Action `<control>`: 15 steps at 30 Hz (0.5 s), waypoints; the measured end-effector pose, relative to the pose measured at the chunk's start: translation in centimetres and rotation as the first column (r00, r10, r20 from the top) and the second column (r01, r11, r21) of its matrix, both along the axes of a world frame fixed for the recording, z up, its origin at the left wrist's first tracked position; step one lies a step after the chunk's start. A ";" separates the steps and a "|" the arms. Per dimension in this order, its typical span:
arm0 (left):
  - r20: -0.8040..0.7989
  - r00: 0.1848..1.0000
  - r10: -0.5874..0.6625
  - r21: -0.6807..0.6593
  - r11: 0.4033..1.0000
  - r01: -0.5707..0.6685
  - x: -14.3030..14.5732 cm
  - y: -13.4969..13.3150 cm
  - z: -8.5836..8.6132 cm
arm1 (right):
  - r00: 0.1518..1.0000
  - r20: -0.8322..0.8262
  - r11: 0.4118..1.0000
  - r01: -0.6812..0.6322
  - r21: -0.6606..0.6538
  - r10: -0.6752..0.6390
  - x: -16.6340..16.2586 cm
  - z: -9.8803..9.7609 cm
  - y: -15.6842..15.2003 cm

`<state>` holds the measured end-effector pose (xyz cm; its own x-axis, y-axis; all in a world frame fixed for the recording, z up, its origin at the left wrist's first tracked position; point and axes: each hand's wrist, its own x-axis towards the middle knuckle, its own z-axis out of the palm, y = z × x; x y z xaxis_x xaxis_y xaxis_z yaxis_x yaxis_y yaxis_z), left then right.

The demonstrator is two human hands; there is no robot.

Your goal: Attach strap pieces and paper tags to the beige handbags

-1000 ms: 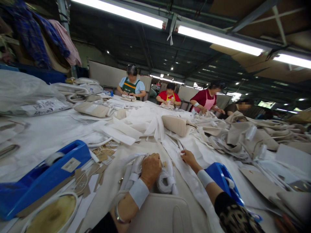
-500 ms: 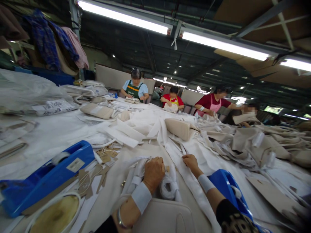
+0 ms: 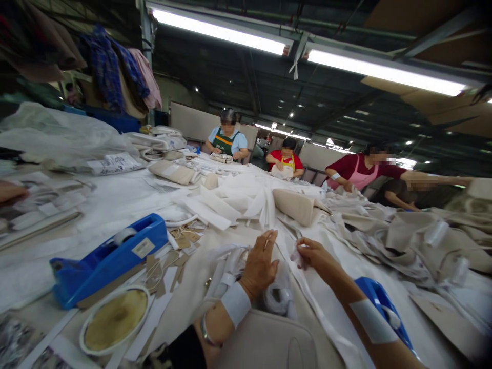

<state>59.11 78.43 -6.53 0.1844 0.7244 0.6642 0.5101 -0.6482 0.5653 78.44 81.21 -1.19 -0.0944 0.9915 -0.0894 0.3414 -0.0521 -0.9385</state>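
- Head view: well left of the left grip (image 3: 261, 261), a blue tape dispenser (image 3: 111, 256) sits on the counter (image 3: 96, 205), above a round dish (image 3: 115, 320).
- Left grip: fingers spread, palm resting on a bundle of white straps (image 3: 226, 266).
- Right grip (image 3: 313, 253): fingertips pressed together, pinching a white strip (image 3: 307, 292) that trails back beside the forearm.
- Risk: loose strips crowd both grips; pulling could snag a neighbouring strip and drag the pile.

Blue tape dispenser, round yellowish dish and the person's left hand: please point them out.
blue tape dispenser (image 3: 111, 256), head view, on its blue side.
round dish (image 3: 115, 320), head view, on its yellowish middle.
left hand (image 3: 261, 264), head view, on the back of the hand.
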 end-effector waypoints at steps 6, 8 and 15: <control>0.063 0.987 -0.146 0.154 0.979 0.135 -0.1 0.1 0.1 | 0.888 -0.375 0.951 -0.306 -0.050 0.266 -4.8 2.0 -6.9; 0.116 0.980 -0.162 0.167 0.976 0.141 -0.2 -0.1 0.3 | 0.871 -0.426 0.950 -0.304 -0.079 0.243 -4.7 1.9 -9.1; 0.214 0.960 -0.180 0.109 0.981 0.159 -0.6 -0.1 0.5 | 0.955 -0.053 0.955 -0.288 0.066 0.292 3.5 0.5 -14.2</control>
<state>58.49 78.33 -6.05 0.1404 0.6308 0.7632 0.2569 -0.7676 0.5872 81.91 67.01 -0.65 -0.3821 0.9239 -0.0189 0.2754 0.0943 -0.9567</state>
